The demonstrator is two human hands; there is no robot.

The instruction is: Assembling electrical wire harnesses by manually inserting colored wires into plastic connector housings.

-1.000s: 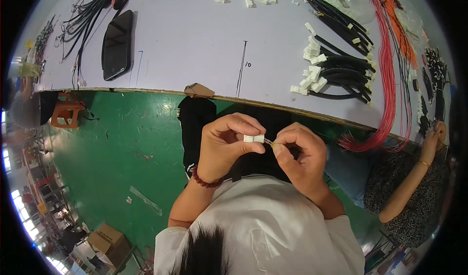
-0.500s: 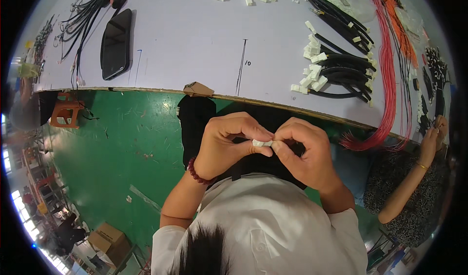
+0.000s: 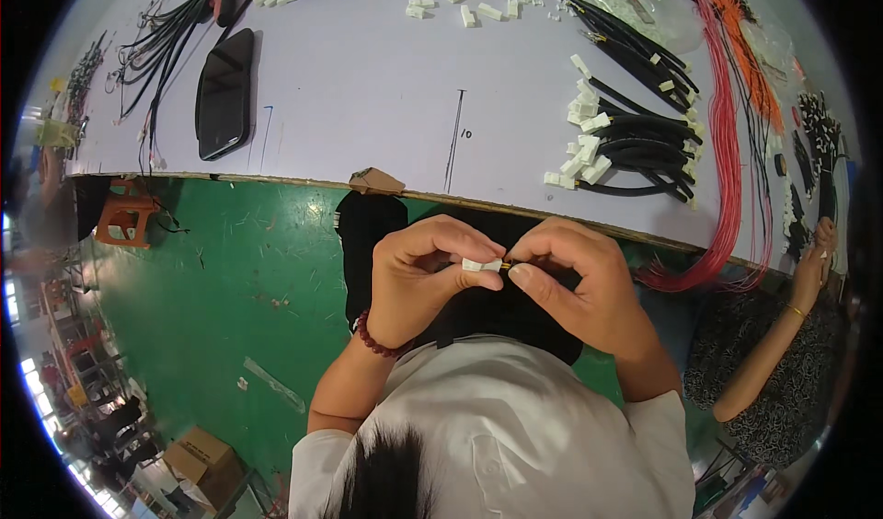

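Note:
Between the thumb and fingers of my left hand (image 3: 425, 266) is a small white connector housing (image 3: 480, 266), held over my lap. A short yellow wire end (image 3: 505, 265) shows at its right side. My right hand (image 3: 575, 275) is at that wire, thumb and forefinger curled close round it; how much of the wire lies in the fingers is hidden. Both hands are just in front of the table edge.
On the table (image 3: 368, 105) lie black sleeved cables (image 3: 644, 142) with white connectors, loose white housings (image 3: 469, 15), a phone (image 3: 224, 96) and red wires (image 3: 727, 151). Brown cardboard (image 3: 377, 181) sits at the edge. A co-worker's hand (image 3: 811, 266) is at far right.
My fingers have parted slightly, the right ones drawing off the housing, so the yellow wire shows. The housing has shifted a little left. The table sits slightly lower in view.

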